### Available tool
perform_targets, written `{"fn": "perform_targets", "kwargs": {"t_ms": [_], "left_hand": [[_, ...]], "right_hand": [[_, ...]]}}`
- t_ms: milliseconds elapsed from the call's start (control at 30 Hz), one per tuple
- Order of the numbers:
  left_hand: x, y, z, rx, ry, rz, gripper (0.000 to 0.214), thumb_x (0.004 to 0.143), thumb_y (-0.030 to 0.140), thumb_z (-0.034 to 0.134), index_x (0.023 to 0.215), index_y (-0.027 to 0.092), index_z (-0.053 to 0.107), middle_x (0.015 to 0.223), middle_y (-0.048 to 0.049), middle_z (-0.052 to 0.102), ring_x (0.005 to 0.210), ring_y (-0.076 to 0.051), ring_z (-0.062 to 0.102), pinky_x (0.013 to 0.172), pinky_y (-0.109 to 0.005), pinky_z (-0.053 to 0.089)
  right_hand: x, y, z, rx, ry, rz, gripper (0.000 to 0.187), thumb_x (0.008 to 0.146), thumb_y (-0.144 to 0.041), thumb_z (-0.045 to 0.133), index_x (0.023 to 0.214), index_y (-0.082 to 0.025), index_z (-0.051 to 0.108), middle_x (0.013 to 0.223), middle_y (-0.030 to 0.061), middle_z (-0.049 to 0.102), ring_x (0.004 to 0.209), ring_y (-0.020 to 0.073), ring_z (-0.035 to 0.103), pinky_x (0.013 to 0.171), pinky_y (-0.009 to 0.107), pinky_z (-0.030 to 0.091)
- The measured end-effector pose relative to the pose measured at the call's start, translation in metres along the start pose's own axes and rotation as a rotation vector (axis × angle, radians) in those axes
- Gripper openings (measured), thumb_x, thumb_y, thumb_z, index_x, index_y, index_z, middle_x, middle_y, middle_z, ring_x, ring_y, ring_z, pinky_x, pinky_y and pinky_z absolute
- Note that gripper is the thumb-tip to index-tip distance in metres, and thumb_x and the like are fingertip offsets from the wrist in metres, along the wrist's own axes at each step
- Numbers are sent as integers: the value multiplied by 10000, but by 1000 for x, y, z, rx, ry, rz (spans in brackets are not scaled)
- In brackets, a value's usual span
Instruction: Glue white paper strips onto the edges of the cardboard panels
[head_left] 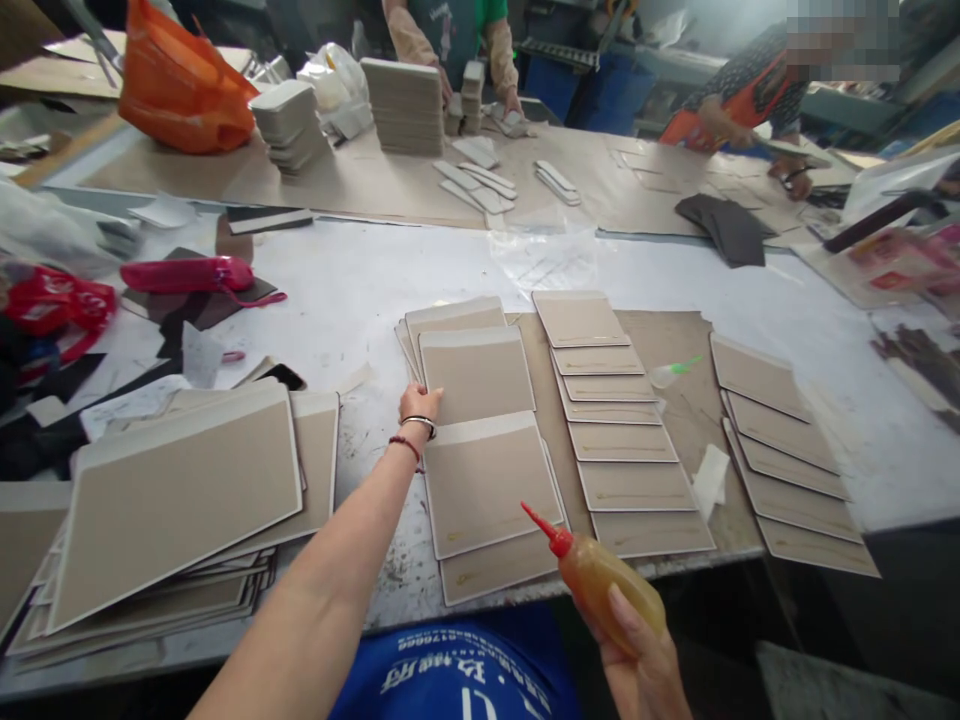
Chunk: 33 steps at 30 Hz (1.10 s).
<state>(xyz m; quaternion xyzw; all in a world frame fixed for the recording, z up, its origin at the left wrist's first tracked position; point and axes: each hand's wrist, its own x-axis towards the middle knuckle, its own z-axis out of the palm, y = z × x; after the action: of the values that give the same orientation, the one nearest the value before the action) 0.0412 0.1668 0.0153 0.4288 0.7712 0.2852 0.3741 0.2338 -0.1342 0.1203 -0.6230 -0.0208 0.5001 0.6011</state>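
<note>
My left hand pinches the left edge of a beige panel with a pale strip along its top. That panel overlaps several others in a column, and a nearer panel shows a small glue mark at its lower left. In my right hand is a squeeze bottle of amber glue. Its red nozzle points up and left, over the near panels. A middle row of overlapping panels and a right row carry thin glue lines along their lower edges.
A pile of larger panels lies at the left. Behind are a pink pouch, an orange bag and stacked boards. Two people work across the table, one in beige sleeves. A green-tipped item rests between rows.
</note>
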Motion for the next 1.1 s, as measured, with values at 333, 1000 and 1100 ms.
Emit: {"fn": "perform_targets", "kwargs": {"t_ms": [333, 1000, 1100], "left_hand": [[-5, 29, -57, -601, -88, 93, 354, 615, 401, 595, 854, 222, 407, 665, 58, 563, 594, -117, 567, 592, -273, 464], [-83, -92, -40, -298, -248, -33, 262, 556, 389, 654, 588, 179, 501, 506, 57, 502, 536, -120, 494, 492, -224, 370], [-81, -92, -38, -246, -245, -27, 241, 568, 371, 641, 572, 182, 492, 495, 63, 476, 521, -109, 465, 480, -215, 344]], "right_hand": [[-3, -1, -7, 60, 35, -18, 296, 679, -333, 676, 958, -236, 668, 998, 66, 685, 932, 285, 631, 854, 470, 480], [23, 36, 65, -692, -98, -358, 560, 579, -390, 735, 1016, -212, 435, 897, 11, 545, 782, 179, 569, 701, 299, 484], [22, 38, 72, -728, -107, -361, 555, 578, -415, 725, 1004, -212, 433, 893, 10, 537, 772, 182, 572, 696, 303, 484]]}}
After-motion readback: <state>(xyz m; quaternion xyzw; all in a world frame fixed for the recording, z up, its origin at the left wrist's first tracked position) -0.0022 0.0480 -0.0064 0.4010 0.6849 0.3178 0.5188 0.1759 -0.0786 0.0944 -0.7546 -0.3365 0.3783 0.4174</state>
